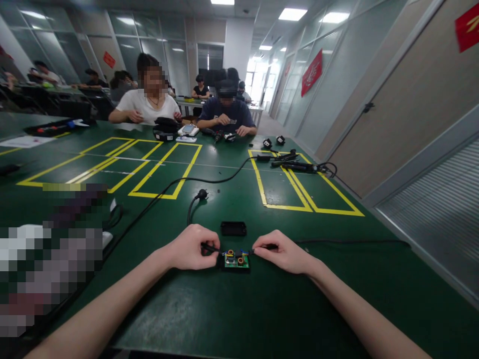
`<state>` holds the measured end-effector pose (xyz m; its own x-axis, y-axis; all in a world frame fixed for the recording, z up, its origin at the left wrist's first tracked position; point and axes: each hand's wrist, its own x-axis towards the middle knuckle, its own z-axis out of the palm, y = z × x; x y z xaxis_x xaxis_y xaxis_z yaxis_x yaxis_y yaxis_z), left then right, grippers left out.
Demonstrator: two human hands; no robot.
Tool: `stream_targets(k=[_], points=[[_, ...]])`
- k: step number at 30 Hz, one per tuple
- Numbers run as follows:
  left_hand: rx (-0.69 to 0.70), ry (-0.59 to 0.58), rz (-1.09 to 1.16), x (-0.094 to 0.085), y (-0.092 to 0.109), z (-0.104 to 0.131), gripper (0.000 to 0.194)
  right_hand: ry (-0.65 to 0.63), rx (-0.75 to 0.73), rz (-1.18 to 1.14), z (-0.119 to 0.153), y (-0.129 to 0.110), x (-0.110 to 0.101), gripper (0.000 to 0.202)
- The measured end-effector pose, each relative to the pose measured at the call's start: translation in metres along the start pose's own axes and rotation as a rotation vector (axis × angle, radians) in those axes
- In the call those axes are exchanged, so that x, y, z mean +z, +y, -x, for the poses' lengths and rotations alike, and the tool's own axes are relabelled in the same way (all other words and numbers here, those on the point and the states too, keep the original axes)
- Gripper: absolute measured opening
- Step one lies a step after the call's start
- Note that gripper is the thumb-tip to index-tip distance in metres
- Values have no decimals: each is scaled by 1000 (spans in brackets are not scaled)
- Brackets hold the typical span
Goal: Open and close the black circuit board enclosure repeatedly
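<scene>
Head view shows the left hand (195, 248) and right hand (282, 252) each pinching a black cord (270, 246), with the green board (236, 260) between them on the desk (239, 314), wires maybe joined, black cover (234, 228) still off.

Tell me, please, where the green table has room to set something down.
Bare tabletop lies on the near side of the green rectangular circuit board, and between the right hand and the yellow tape rectangles beyond it. Crowding is around the board, where the left hand, black leads and black rectangular shell cluster.
</scene>
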<state>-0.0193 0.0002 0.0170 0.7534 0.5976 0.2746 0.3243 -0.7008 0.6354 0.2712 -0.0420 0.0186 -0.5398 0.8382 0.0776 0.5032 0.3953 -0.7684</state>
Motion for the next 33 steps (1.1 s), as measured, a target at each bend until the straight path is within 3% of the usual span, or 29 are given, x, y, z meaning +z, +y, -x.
stream_targets(k=[5,13,33], points=[[-31,-78,-67,2,-4,-1,10,-50,10,42,-2,4,4,37],[-149,-89,-312,0,-9,-7,12,19,78,194,-6,13,7,35],[-64,15,-119,9,-18,-4,6,76,-2,147,-3,20,10,10]])
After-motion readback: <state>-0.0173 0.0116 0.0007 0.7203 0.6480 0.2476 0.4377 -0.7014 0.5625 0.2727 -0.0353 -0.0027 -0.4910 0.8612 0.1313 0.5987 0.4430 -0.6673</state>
